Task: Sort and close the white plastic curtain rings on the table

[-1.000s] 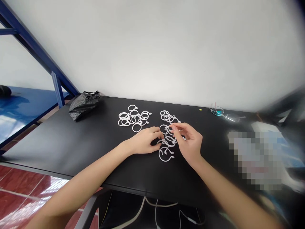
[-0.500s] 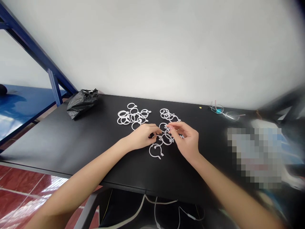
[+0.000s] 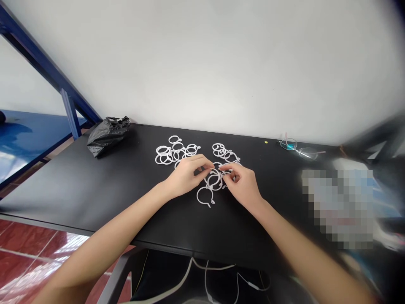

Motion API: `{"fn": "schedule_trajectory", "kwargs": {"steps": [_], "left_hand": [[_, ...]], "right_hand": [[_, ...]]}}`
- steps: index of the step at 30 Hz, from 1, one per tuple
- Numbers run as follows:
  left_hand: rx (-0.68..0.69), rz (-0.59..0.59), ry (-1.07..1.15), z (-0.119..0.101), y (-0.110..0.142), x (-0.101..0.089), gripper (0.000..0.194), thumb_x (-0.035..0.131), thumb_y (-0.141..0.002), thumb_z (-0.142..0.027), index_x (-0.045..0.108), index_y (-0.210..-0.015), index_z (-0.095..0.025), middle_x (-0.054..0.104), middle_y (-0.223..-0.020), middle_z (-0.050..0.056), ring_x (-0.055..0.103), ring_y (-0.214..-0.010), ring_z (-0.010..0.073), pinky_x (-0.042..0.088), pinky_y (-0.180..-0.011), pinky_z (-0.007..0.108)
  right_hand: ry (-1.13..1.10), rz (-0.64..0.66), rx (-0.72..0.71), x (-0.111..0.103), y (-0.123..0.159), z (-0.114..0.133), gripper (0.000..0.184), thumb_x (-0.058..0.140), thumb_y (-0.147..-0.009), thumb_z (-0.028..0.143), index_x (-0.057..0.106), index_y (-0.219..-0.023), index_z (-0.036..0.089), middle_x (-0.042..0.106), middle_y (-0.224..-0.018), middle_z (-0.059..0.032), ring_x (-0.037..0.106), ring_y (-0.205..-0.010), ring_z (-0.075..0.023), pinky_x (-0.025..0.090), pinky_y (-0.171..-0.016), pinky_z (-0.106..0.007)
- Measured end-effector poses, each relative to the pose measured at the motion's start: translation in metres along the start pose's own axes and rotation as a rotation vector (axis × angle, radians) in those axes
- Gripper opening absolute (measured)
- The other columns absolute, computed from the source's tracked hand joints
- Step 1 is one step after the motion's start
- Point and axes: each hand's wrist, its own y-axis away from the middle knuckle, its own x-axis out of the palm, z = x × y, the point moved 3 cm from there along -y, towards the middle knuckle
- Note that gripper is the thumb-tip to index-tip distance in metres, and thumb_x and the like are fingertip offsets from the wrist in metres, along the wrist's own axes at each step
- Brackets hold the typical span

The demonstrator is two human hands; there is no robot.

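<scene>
White plastic rings lie on a black table (image 3: pixel 95 185). My left hand (image 3: pixel 186 177) and my right hand (image 3: pixel 242 183) meet over the middle of it, both pinching a linked chain of white rings (image 3: pixel 212 181). The lowest ring (image 3: pixel 205 196) of the chain rests on the table just below my fingers. One pile of loose rings (image 3: pixel 174 153) lies beyond my left hand. A second, smaller pile of rings (image 3: pixel 224 154) lies beyond my right hand.
A crumpled black plastic bag (image 3: pixel 107 131) sits at the table's far left corner. Glasses (image 3: pixel 297 148) lie at the far right by the white wall. A blurred-out patch covers the right end. A blue metal frame (image 3: pixel 68 107) stands to the left. Cables hang under the table.
Both hands have closed in on the chain of rings and lifted it a little toward the far side; the lowest ring slid left and up with it.
</scene>
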Motion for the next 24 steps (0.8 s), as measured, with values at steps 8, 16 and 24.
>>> {"fn": "schedule_trajectory", "kwargs": {"steps": [8, 16, 24], "left_hand": [[0.042, -0.116, 0.009, -0.006, -0.001, -0.001, 0.018, 0.055, -0.093, -0.016, 0.069, -0.103, -0.016, 0.063, -0.088, 0.006, 0.061, -0.077, 0.0129, 0.052, -0.07, 0.027], [-0.315, -0.177, 0.175, 0.007, 0.002, 0.002, 0.013, 0.066, -0.086, -0.027, 0.07, -0.084, -0.015, 0.067, -0.066, 0.001, 0.061, -0.06, 0.0113, 0.05, -0.061, 0.024], [-0.239, -0.009, 0.406, 0.001, 0.003, 0.008, 0.027, 0.05, -0.096, -0.037, 0.059, -0.107, -0.014, 0.067, -0.082, 0.005, 0.065, -0.068, 0.0127, 0.055, -0.068, 0.027]], "right_hand": [[-0.218, -0.07, -0.033, -0.007, 0.004, 0.013, 0.024, 0.049, -0.083, 0.01, 0.069, -0.094, 0.019, 0.075, -0.087, -0.0039, 0.062, -0.054, -0.011, 0.049, -0.049, -0.024], [-0.208, -0.115, -0.379, -0.003, 0.013, 0.027, 0.031, 0.07, -0.082, 0.02, 0.065, -0.112, 0.024, 0.076, -0.091, -0.0028, 0.068, -0.06, -0.0128, 0.058, -0.052, -0.025], [-0.215, -0.225, -0.399, -0.007, 0.013, 0.028, 0.016, 0.066, -0.087, 0.016, 0.069, -0.1, 0.024, 0.075, -0.078, -0.0003, 0.067, -0.057, -0.0133, 0.058, -0.054, -0.027]]}}
